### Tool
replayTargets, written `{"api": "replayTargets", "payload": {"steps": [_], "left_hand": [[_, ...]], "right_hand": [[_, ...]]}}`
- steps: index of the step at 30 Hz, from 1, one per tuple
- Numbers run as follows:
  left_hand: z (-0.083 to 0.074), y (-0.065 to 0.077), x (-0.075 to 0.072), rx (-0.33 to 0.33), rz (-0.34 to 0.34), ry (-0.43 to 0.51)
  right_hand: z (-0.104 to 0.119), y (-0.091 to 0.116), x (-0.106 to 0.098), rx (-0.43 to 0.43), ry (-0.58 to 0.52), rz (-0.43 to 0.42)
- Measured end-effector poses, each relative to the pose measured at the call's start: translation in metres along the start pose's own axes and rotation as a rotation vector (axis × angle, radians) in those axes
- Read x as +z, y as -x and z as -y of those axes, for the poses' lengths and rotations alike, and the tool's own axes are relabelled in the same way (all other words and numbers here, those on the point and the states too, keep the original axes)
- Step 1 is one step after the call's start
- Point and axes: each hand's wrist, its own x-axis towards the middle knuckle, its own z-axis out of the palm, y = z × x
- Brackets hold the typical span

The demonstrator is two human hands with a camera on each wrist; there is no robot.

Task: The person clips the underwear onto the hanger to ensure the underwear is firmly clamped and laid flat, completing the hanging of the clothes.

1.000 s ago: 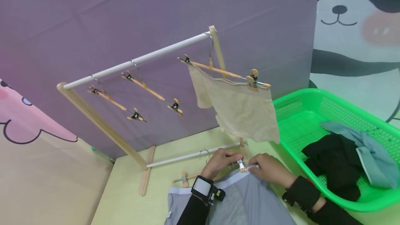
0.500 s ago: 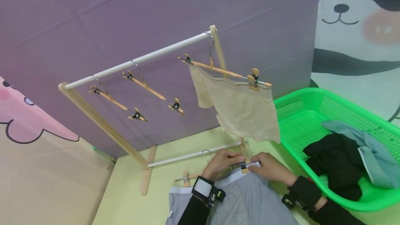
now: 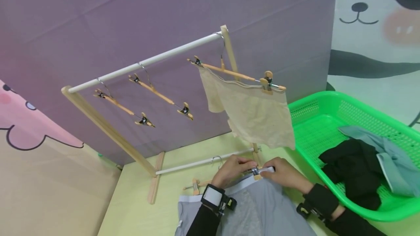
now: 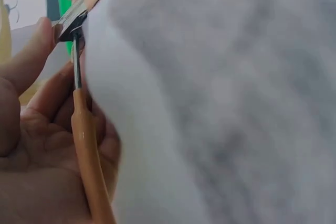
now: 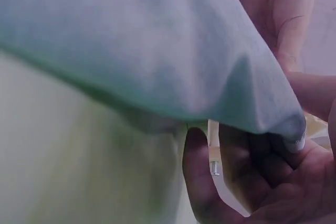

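My left hand [image 3: 232, 170] pinches the metal clip [image 3: 257, 172] at the right end of a wooden clip hanger. Its thumb presses the clip's handle in the left wrist view, with the wooden bar [image 4: 86, 145] lying across the fingers. At the waistband corner, my right hand [image 3: 284, 173] grips the grey garment [image 3: 246, 205], which has a pale waistband. The clip's tip overlaps that waistband. A second clip [image 3: 195, 187] sits at the waistband's left side. In the right wrist view cloth hides part of the fingers.
Behind the hands stands a rack with a white rail [image 3: 177, 52]. Two bare clip hangers [image 3: 157, 92] and one bearing beige shorts [image 3: 252, 108] hang from it. To the right, a green basket [image 3: 331, 101] holds black cloth [image 3: 352, 170] and blue cloth [image 3: 390, 163].
The clip under my left fingers tilted, showing dark half a second ago and more silver now. Both hands shifted very slightly right, keeping their hold.
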Motion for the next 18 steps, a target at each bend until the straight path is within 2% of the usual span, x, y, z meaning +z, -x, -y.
{"api": "replayTargets", "payload": {"steps": [3,7,12,18], "left_hand": [[0.0,0.001,-0.001,0.031,0.032,-0.046],[0.0,0.006,-0.002,0.053,0.012,-0.145],[0.002,0.02,-0.009,0.067,-0.071,-0.233],[0.008,0.047,-0.031,0.122,-0.194,-0.261]], "right_hand": [[0.001,0.0,-0.001,0.005,-0.005,0.008],[0.004,0.001,-0.001,0.008,-0.01,0.025],[0.005,0.003,0.0,0.038,0.035,0.005],[0.006,0.007,-0.001,0.086,0.145,-0.07]]}}
